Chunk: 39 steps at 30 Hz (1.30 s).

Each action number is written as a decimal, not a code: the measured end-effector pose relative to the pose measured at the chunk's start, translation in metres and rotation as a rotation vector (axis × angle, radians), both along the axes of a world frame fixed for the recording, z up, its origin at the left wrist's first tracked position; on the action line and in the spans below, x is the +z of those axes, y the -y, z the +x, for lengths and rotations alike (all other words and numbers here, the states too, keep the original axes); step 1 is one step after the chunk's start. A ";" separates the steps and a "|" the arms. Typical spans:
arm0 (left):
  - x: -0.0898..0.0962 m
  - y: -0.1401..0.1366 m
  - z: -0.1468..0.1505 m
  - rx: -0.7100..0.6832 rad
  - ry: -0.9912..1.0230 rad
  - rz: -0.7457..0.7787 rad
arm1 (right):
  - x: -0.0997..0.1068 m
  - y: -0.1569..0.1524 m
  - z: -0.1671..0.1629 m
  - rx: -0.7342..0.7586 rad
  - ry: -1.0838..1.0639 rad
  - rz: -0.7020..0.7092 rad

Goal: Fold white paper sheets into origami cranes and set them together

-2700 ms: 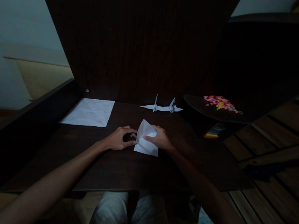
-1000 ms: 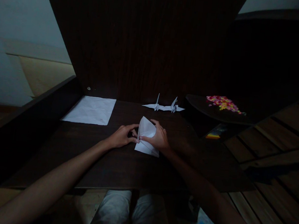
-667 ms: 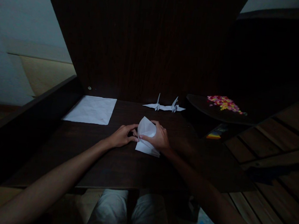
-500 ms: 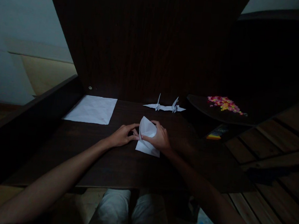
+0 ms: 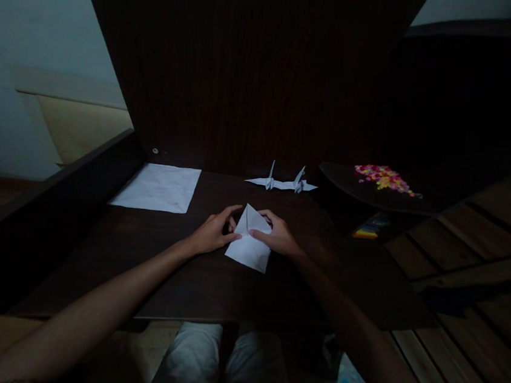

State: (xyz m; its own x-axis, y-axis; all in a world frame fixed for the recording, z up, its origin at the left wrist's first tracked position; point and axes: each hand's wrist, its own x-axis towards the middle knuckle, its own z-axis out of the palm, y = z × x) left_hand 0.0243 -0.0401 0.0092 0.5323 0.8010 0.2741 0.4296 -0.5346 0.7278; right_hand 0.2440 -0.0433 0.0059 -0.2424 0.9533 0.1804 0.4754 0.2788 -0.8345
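Note:
A folded sheet of white paper (image 5: 249,253) is between my two hands, above the dark desk, its upper part coming to a point. My left hand (image 5: 215,230) pinches its left edge, thumb in front and fingers behind. From the other side my right hand (image 5: 278,235) grips it, the thumb lying across the front near the middle and the fingers curled behind, partly hidden. Beyond my hands, two folded white paper cranes (image 5: 283,185) stand side by side at the back of the desk. Flat at the left lies a creased white paper sheet (image 5: 158,187).
The dark wooden desk (image 5: 172,286) has a raised side panel (image 5: 53,207) at left and a tall back panel (image 5: 250,69). On a rounded shelf (image 5: 339,179) at right rests a heap of small pink, red and yellow pieces (image 5: 387,178). Slatted wood (image 5: 483,240) lies farther right.
The paper's curved upper flap now lies flatter and forms a point. The sheet has turned slightly and come a little nearer. My left thumb now presses on its left edge.

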 end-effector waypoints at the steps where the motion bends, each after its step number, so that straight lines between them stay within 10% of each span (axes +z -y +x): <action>1: 0.000 0.000 0.000 0.009 0.005 0.000 | -0.001 0.000 -0.001 0.000 -0.018 -0.006; 13: 0.004 0.000 -0.003 -0.109 -0.026 0.202 | 0.002 0.005 -0.009 -0.020 0.121 0.046; 31: 0.005 -0.004 -0.010 -0.077 -0.071 0.115 | 0.009 -0.003 0.007 0.120 -0.249 -0.197; 39: 0.006 -0.004 -0.012 -0.068 -0.062 0.120 | 0.000 -0.004 0.005 0.136 -0.146 -0.097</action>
State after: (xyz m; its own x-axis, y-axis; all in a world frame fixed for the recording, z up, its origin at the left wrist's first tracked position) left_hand 0.0128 -0.0359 0.0151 0.6030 0.7258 0.3309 0.4314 -0.6457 0.6301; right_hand 0.2486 -0.0389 0.0063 -0.3474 0.9283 0.1325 0.3110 0.2474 -0.9176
